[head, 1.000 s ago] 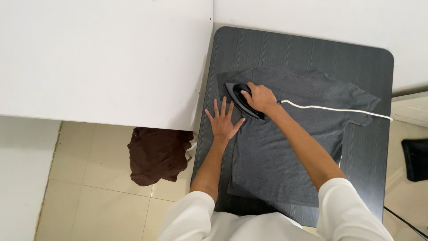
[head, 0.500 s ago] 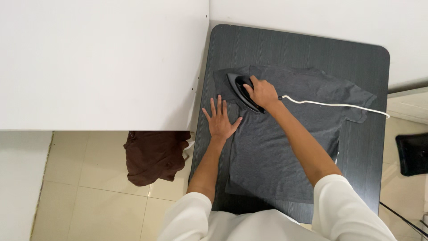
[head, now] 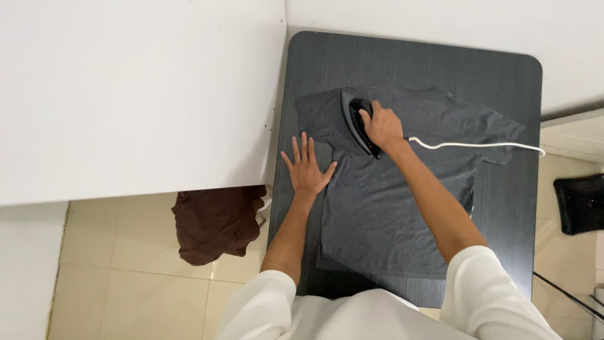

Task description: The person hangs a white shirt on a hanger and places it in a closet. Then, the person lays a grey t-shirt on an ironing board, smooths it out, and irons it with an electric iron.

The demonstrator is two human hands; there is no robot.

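Your right hand (head: 382, 126) grips the iron (head: 357, 121), which has just slid toward 1 o'clock onto the shirt's (head: 390, 201) shoulder; your left hand (head: 306, 169) stays flat, fingers spread, at the worktop's (head: 503, 214) 9 o'clock.

A dark wood-grain table (head: 503, 82) stands against a white wall (head: 440, 19), with a broad white panel (head: 138, 94) to its left. Below the panel's edge, a brown garment (head: 214, 223) hangs above the cream tiled floor (head: 126, 283). At the far right, a black object (head: 579, 204) sits on the floor, near a thin black cable (head: 563, 289).
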